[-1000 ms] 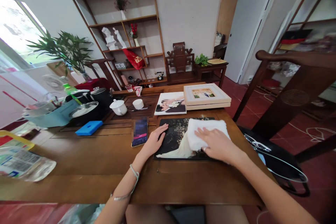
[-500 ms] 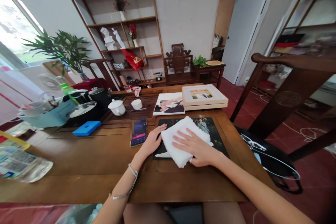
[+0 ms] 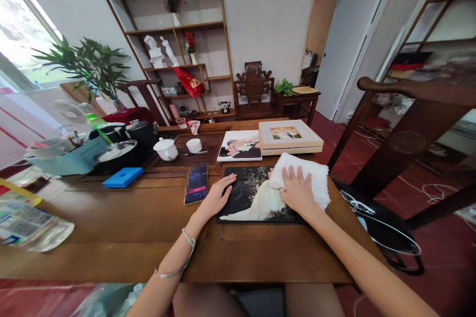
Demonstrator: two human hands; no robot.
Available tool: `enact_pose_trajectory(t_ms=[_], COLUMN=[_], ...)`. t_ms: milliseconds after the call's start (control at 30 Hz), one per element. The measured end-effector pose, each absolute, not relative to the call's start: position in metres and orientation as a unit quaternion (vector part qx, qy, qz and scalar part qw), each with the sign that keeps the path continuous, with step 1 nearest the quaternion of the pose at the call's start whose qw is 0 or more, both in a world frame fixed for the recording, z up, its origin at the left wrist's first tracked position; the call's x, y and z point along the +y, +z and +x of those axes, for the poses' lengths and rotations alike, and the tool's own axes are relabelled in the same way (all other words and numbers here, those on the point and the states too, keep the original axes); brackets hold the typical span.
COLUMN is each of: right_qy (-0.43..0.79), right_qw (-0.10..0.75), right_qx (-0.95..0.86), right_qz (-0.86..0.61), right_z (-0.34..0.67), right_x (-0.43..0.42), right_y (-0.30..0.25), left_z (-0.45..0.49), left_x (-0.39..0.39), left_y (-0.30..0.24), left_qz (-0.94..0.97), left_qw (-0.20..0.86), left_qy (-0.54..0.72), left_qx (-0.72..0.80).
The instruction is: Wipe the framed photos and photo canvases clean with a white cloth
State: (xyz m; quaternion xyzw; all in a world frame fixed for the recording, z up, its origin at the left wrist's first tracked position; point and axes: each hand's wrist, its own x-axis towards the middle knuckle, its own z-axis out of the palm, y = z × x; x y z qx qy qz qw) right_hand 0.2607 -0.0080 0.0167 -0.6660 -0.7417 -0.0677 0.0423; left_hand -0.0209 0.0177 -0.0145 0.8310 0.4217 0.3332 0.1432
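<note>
While the flat left hand steadies the photo panel, the spread right hand presses a cloth mid-wipe, and the next stroke needs even pressure.

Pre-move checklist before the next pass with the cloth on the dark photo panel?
1. Left hand flat on the left edge of the photo panel: ok.
2. Right hand palm-down on the white cloth, fingers spread: ok.
3. Cloth fully on the panel: not ok, it overhangs the right edge.
4. Phone clear of the cloth: ok, it lies left of the left hand.
5. Gap between cloth and stacked frames: cannot tell.
6. Panel surface free of marks: cannot tell.
</note>
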Motion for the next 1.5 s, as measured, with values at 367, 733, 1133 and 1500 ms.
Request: enact_pose_trajectory(t_ms=[367, 733, 1133, 1500], right_qy=[0.064, -0.03, 0.008, -0.024], right_qw=[0.08, 0.041, 0.068, 0.034], right_qx=[-0.954, -0.819, -0.907, -0.851], right_qz=[-0.282, -0.571, -0.416, -0.524], right_z=[0.236, 0.177, 0.16, 0.136], right_x=[-0.037, -0.029, -0.085, -0.06], right_y=[0.02, 0.027, 0.026, 0.025], left_z=[-0.02, -0.022, -0.02, -0.018], left_x=[0.017, 0.023, 0.016, 0.017], left_y=[-0.012, -0.019, -0.009, -0.008], left_qz=[0.835, 0.798, 0.786, 0.763], left_qw=[0.16, 0.176, 0.192, 0.187], left_qy=[0.321, 0.368, 0.38, 0.413], left_qx=[0.417, 0.443, 0.45, 0.461])
